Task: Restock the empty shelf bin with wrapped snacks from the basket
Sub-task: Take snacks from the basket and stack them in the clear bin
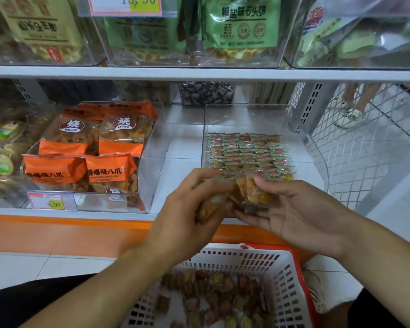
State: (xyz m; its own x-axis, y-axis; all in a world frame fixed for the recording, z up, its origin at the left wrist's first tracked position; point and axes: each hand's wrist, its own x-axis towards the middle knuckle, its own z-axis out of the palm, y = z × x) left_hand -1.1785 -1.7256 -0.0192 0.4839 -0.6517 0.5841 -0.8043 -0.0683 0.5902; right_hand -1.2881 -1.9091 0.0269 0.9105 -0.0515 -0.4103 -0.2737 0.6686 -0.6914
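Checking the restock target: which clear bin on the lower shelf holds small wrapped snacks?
The right-hand clear bin, behind both hands, with one flat layer of small wrapped snacks; its left neighbour holds large orange bags.

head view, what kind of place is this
Most likely a snack aisle in a shop. Clear plastic shelf bins hold packaged food, yellow and white price tags are clipped to their fronts, and a white plastic shopping basket with red trim sits below both hands.
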